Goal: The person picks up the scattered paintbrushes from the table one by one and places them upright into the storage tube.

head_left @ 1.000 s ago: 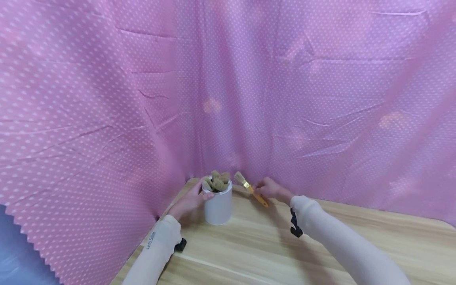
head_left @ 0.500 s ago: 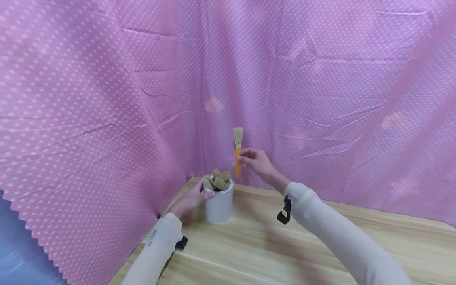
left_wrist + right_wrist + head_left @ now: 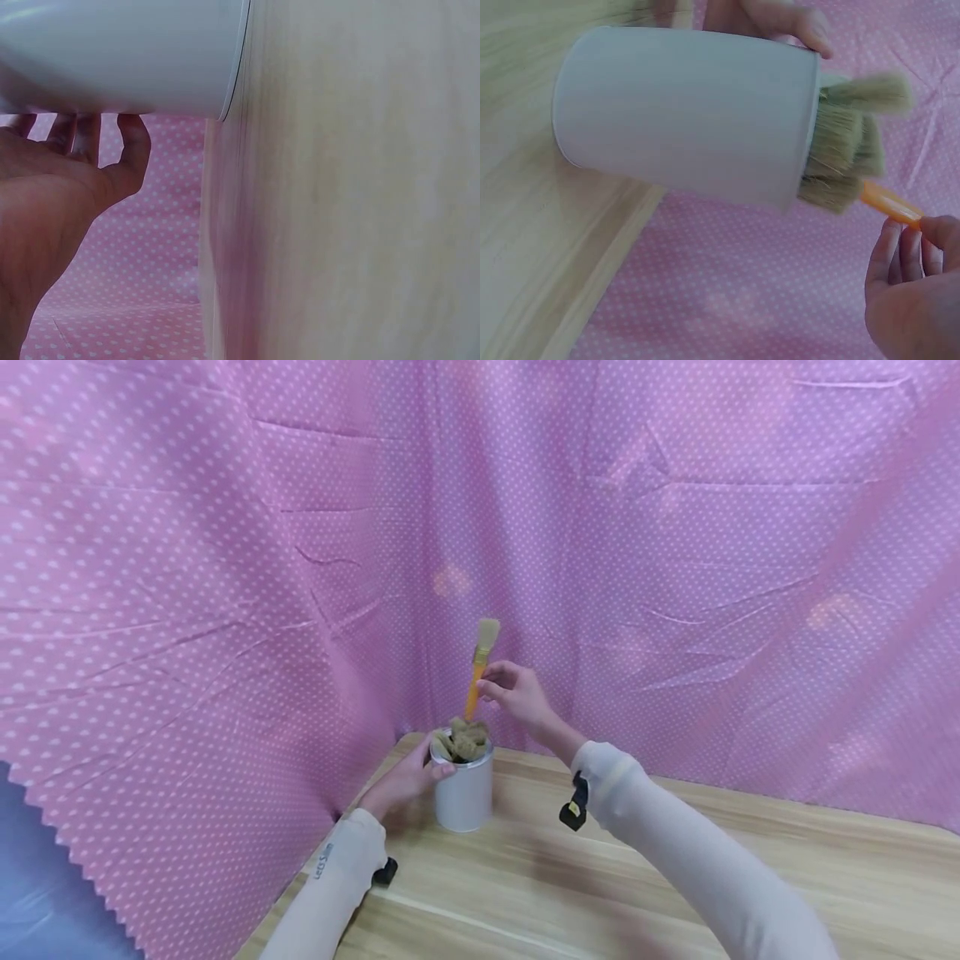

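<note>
A white can (image 3: 463,800) stands upright on the wooden table, with several bristle brushes (image 3: 468,743) sticking out of its top, bristles up. My left hand (image 3: 407,778) holds the can by its left side, the thumb near the rim and the fingers curled behind. Above the can, my right hand (image 3: 519,695) pinches the orange handle of a flat paintbrush (image 3: 486,637), pale bristles upward. In the right wrist view the orange handle (image 3: 889,201) has its lower end beside the bunched bristles; whether it touches them I cannot tell.
The wooden table (image 3: 645,860) ends close behind the can. A pink dotted cloth (image 3: 675,568) hangs along the back and left sides. Black straps with small devices (image 3: 573,810) sit at both wrists.
My right hand has lifted the paintbrush from low beside the can, turned it upright and carried it left over the can's top. The left hand has stayed on the can.
</note>
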Available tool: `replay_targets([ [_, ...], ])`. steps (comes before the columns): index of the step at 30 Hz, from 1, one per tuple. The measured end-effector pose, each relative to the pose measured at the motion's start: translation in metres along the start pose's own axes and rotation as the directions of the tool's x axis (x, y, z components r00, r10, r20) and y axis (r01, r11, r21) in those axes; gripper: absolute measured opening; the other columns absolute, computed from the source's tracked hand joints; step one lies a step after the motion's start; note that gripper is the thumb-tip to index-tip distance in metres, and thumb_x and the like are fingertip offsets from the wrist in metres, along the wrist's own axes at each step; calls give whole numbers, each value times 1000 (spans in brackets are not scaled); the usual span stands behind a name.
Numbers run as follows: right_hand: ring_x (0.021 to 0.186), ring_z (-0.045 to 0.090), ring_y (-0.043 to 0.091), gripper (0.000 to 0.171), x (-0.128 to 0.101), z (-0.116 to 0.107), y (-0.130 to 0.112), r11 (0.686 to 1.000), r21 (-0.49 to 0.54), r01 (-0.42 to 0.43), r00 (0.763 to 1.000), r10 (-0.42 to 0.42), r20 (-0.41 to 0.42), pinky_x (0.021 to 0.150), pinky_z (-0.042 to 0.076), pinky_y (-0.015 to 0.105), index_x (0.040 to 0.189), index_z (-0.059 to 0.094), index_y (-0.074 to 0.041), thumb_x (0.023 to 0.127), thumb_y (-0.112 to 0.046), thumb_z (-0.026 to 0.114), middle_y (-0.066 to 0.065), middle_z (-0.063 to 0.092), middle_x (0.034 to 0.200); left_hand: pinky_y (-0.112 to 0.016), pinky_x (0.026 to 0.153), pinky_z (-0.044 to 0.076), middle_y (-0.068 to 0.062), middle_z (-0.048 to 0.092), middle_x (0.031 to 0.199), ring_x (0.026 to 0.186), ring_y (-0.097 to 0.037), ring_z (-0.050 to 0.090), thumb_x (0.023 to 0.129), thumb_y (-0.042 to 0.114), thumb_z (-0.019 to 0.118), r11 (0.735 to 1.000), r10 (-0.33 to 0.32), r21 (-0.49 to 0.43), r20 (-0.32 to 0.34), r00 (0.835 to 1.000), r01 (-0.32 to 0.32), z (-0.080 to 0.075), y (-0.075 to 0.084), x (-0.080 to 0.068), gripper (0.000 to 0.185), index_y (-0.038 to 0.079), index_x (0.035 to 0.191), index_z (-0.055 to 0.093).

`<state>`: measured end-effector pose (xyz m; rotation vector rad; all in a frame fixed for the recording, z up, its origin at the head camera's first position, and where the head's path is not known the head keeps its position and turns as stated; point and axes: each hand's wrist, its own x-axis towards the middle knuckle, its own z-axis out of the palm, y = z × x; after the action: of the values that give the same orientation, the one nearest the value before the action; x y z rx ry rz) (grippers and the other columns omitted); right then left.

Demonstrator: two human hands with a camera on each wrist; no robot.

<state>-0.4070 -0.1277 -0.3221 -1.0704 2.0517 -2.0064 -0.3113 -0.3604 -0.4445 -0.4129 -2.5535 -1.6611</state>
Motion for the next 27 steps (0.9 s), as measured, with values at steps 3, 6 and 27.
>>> replay_targets([
  [3, 97, 68, 31, 17, 1, 4, 5, 998, -29, -48, 999, 48, -5, 83, 56, 35, 110, 66, 2, 97, -8, 69, 13, 71, 102, -60, 117, 20, -15, 27, 163, 148, -35, 24, 94, 45, 71, 1000, 2, -12, 11, 1000, -2, 0, 0, 1, 89, 21, 163, 20],
  [6, 97, 68, 30, 15, 1, 5, 10, 994, -41, -104, 994, 105, 20, 88, 56, 39, 108, 66, 2, 97, -7, 68, 14, 71, 101, -59, 117, 21, -16, 27, 163, 148, -35, 24, 94, 47, 70, 1000, 5, -17, 23, 1000, -5, -1, 1, 0, 90, 20, 163, 18],
  [27, 124, 58, 29, 37, -49, -68, 29, 917, -391, -73, 970, 156, 184, 107, 43, 46, 133, 64, -2, 101, -19, 62, 13, 65, 131, -57, 118, 19, -19, 25, 163, 149, -36, 22, 96, 49, 67, 995, -91, 43, 20, 996, 90, -2, 5, -3, 92, 15, 163, 15],
])
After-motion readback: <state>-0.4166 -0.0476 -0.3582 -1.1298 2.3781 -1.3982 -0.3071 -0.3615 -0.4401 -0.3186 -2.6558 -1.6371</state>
